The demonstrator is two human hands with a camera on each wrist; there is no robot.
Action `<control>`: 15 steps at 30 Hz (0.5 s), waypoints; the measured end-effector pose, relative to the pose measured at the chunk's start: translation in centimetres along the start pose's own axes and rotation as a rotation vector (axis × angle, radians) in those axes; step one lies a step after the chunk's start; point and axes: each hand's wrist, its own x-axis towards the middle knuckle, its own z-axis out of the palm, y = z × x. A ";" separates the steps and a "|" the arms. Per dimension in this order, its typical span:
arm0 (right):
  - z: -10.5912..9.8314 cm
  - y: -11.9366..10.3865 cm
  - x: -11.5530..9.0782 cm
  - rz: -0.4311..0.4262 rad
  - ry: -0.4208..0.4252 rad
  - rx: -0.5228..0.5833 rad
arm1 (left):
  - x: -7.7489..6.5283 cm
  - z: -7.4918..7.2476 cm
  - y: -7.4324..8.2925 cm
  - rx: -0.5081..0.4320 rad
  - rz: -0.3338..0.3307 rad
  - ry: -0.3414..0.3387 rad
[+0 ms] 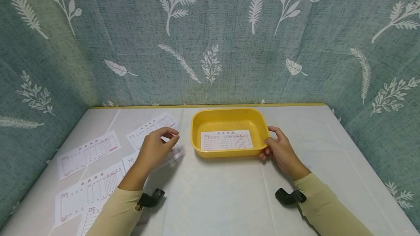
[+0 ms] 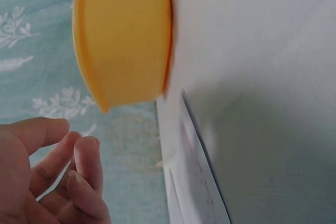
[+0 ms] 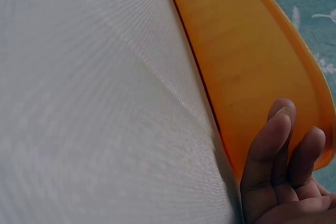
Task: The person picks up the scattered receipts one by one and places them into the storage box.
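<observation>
A yellow plastic tray (image 1: 229, 153) stands on the table toward the back, with a printed receipt slip (image 1: 226, 140) lying flat inside it. My right hand (image 1: 280, 152) grips the tray's right end, thumb at the rim and other fingers against the outside wall. The right wrist view shows those fingers (image 3: 268, 150) close along the yellow side. To the left of the tray, my left hand (image 1: 159, 146) hovers over loose slips, fingers loosely bent and nothing between them. In the left wrist view, that hand (image 2: 58, 171) appears apart from the tray (image 2: 126, 35).
More printed slips lie on the left side of the white-covered table (image 1: 223, 199), one slip (image 1: 88, 154) apart and others overlapping, such as the slip (image 1: 90, 188) nearer the front. A green leaf-patterned cloth (image 1: 210, 39) hangs behind and at both sides.
</observation>
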 end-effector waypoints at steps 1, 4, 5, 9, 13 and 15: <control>0.0 0.0 0.0 0.000 0.000 0.001 | 0.0 0.0 -0.1 0.001 -0.006 -0.001; 0.0 0.0 0.0 0.002 0.000 0.000 | 0.1 -0.1 -0.3 -0.001 -0.018 -0.003; 0.0 0.1 0.0 0.003 0.000 -0.001 | 0.1 -0.2 -0.4 0.001 -0.021 -0.003; 0.0 0.2 0.1 0.004 0.005 -0.010 | 0.2 -0.3 -0.5 0.003 -0.022 -0.005; -0.1 0.3 0.2 0.003 0.007 -0.015 | 0.4 -0.6 -0.8 0.020 -0.020 0.005; -0.1 0.3 0.3 0.005 0.004 -0.015 | 0.3 -0.8 -0.9 0.035 -0.016 0.012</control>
